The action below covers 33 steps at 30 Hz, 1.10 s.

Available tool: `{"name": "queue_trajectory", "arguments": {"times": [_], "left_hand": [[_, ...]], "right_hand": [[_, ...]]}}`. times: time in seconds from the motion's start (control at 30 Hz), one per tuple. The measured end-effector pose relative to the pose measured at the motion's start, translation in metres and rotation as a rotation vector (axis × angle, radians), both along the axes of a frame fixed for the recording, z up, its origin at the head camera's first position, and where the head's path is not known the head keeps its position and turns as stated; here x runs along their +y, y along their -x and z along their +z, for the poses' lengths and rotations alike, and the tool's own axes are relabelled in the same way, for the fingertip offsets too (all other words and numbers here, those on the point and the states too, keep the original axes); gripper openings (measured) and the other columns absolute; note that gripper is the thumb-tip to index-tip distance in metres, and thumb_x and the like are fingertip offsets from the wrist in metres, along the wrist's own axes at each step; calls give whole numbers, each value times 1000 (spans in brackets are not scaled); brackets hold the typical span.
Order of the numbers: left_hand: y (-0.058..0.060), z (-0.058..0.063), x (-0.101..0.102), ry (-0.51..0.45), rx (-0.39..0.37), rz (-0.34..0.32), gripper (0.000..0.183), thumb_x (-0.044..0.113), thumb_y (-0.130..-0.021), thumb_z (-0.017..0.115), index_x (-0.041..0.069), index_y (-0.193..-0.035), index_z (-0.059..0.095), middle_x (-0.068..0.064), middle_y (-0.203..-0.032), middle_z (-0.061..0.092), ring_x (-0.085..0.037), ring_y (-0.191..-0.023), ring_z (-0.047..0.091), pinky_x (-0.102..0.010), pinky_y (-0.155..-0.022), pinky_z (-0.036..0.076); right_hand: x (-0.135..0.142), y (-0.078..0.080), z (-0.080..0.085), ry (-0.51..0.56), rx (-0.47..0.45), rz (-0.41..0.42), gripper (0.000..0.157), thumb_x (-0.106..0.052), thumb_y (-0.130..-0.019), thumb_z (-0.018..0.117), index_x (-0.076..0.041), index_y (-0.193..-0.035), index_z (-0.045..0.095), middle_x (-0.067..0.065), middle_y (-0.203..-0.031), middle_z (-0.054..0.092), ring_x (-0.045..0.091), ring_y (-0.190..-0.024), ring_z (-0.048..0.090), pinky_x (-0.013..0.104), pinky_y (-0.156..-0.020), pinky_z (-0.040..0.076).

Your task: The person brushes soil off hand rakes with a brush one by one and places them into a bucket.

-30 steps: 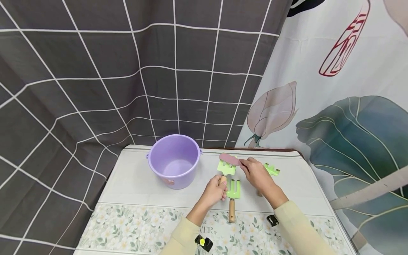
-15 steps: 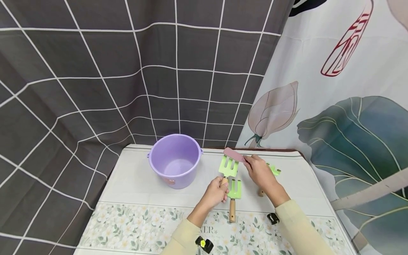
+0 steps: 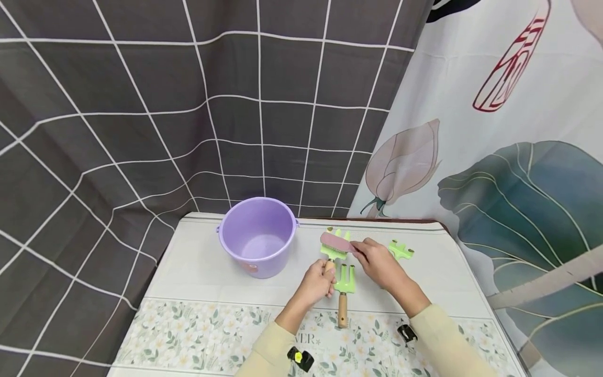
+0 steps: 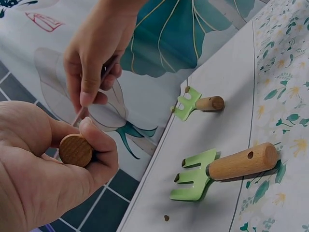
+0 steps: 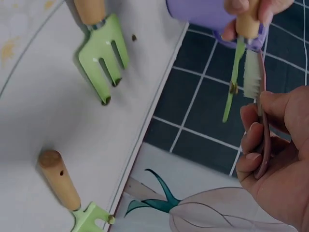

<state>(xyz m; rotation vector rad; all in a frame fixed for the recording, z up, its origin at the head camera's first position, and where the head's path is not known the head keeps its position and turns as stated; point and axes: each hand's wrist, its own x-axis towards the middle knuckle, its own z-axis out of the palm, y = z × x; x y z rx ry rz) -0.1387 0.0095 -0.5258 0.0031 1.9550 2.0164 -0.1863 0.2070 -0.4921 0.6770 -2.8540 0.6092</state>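
Note:
My left hand (image 3: 317, 279) grips the wooden handle of a green garden fork (image 5: 233, 87), held up with its tines pointing away from me. Brown dirt clings to the fork's tines. My right hand (image 3: 378, 262) holds a pink brush (image 3: 337, 242) by its handle, its white bristles (image 5: 251, 75) facing the fork's green head. In the head view the brush lies across the tines. A second green fork (image 3: 346, 283) with a wooden handle rests on the table below my hands. A third green tool (image 4: 187, 105), with short tines, lies to the right, partly behind my right hand.
A purple bucket (image 3: 256, 233) stands on the table left of my hands. The white table cover (image 3: 188, 272) has a floral strip (image 3: 188, 330) along the front. A small dirt crumb (image 4: 166, 218) lies on it. Curtains hang behind and at the sides.
The brush went up past the tine tips half a second ago and is now back down and left over the fork's head. My left hand stays about in place with the fork.

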Motion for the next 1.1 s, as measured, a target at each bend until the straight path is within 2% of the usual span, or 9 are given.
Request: {"name": "queue_trajectory", "arguments": {"times": [0.17,0.47,0.7,0.87,1.1], "left_hand": [[0,1,-1,0,-8,-4,32,8,-108,48,-12,-134,47,-5,-83,55,-11,-58,51,-19,-50,47],[1,1,-3,-9,-18,-5,27,8,-109,47,-10,-129,50,-5,-84,54,-11,-59,51,-19,-50,46],[-1,1,-4,3,-18,-8,26,9,-109,47,-8,-128,52,-5,-83,54,-12,-59,50,-20,-51,46],[-2,1,-3,0,-16,-13,25,8,-109,46,-8,-127,52,-5,-82,54,-11,-58,49,-20,-51,46],[-6,2,-2,6,-20,-18,34,9,-109,46,-11,-137,48,-8,-86,56,-11,-59,49,-19,-48,46]], "right_hand": [[-4,-2,-5,-34,25,26,22,-11,-100,68,-1,-119,74,4,-87,65,7,-69,51,26,-59,49],[-4,8,-12,-44,55,-17,22,-13,-101,66,-1,-118,75,5,-85,63,10,-66,51,29,-57,48],[-1,17,-15,-44,71,-58,21,-13,-100,68,-2,-116,75,7,-87,64,15,-69,58,33,-59,52],[1,23,-15,-41,84,-54,21,-11,-100,67,1,-116,74,11,-88,65,22,-73,64,37,-62,56],[6,28,-18,-21,58,-81,23,-10,-101,65,4,-117,73,16,-95,69,29,-83,69,42,-69,58]]}}
